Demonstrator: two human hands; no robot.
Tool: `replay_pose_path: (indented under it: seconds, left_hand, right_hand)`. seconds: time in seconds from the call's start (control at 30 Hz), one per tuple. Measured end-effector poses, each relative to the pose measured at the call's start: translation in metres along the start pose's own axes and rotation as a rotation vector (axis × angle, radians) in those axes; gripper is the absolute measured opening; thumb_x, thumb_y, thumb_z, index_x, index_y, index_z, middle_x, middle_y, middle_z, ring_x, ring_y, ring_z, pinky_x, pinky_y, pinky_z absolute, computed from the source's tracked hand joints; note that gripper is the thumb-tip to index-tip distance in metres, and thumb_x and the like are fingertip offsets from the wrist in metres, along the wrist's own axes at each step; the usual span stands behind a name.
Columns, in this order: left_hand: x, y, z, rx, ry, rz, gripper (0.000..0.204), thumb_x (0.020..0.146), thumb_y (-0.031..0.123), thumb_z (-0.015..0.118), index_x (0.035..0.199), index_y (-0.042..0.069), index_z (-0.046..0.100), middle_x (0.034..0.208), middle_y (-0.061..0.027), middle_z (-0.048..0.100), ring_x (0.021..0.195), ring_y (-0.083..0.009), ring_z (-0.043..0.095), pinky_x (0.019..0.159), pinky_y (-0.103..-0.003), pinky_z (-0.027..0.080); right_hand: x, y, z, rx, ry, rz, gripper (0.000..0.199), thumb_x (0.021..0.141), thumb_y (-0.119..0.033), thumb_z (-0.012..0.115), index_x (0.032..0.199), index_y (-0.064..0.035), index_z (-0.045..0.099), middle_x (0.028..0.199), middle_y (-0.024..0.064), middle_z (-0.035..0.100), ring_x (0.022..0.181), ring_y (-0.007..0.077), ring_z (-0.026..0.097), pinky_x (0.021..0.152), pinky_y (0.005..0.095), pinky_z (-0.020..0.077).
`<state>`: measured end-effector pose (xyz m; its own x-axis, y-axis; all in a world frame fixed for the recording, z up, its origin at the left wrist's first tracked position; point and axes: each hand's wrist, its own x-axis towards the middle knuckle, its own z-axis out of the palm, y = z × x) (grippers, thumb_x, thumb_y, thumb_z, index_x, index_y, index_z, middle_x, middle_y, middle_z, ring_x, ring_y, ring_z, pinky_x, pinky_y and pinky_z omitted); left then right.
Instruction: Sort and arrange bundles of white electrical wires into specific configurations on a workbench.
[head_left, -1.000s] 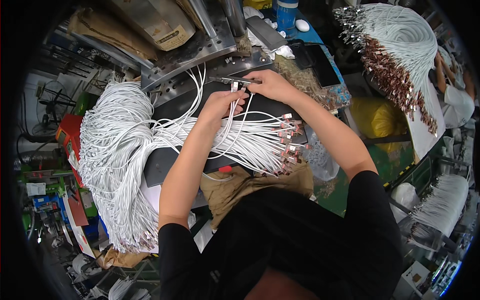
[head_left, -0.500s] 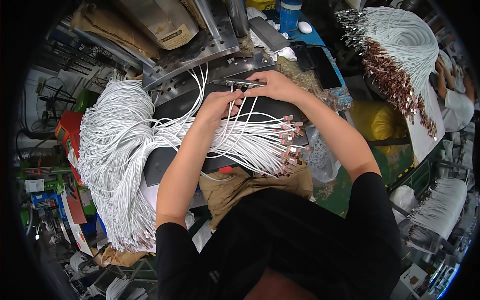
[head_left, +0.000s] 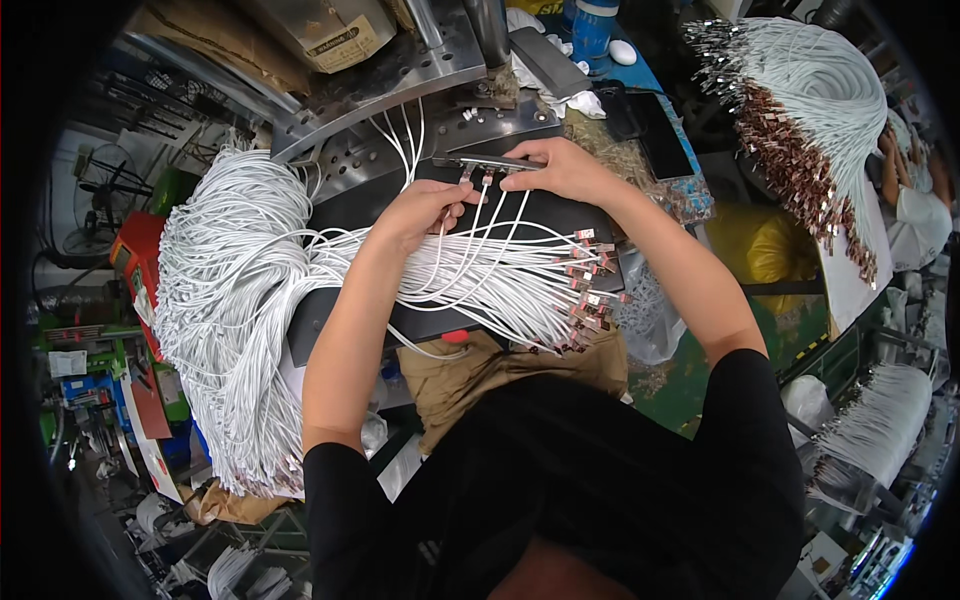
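My left hand pinches a thin white cable just below a narrow metal fixture bar on the black work mat. My right hand rests on the right end of that bar, fingers curled over it. Several white cables with small metal connector ends fan across the mat under my forearms. A large bundle of white cables hangs off the left side of the bench.
A steel press base with holes stands behind the mat. A second hanging bundle of connector-tipped cables is at the upper right, with another person beyond it. A brown cloth lies at the bench's near edge.
Both hands stay at the fixture bar. My left hand has shifted slightly along the cables below it; the view has tilted a little.
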<state>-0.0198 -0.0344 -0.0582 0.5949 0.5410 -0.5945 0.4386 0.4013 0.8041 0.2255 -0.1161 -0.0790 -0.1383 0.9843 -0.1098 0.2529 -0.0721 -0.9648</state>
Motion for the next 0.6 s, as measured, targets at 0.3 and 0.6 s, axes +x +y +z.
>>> replay_pose_path:
  seconds: [0.3, 0.6]
  left_hand:
    - [-0.006, 0.005, 0.013, -0.035, 0.038, 0.010, 0.036, 0.100, 0.034, 0.062, 0.109, 0.001, 0.072, 0.082, -0.0011, 0.069, 0.074, -0.0093, 0.064, 0.068, -0.022, 0.050]
    - [-0.001, -0.002, 0.010, 0.042, -0.077, 0.050, 0.038, 0.097, 0.038, 0.065, 0.106, 0.001, 0.071, 0.091, -0.0065, 0.073, 0.082, -0.0131, 0.069, 0.075, -0.025, 0.053]
  right_hand:
    - [0.000, 0.004, 0.000, -0.107, -0.007, -0.033, 0.040, 0.084, -0.024, 0.082, 0.114, -0.0014, 0.069, 0.096, 0.0067, 0.073, 0.085, 0.0095, 0.064, 0.076, 0.0247, 0.0496]
    - [-0.001, -0.012, -0.005, -0.187, -0.019, 0.010, 0.039, 0.087, -0.035, 0.076, 0.107, -0.0027, 0.071, 0.088, 0.0075, 0.072, 0.078, 0.0166, 0.066, 0.073, 0.0328, 0.0504]
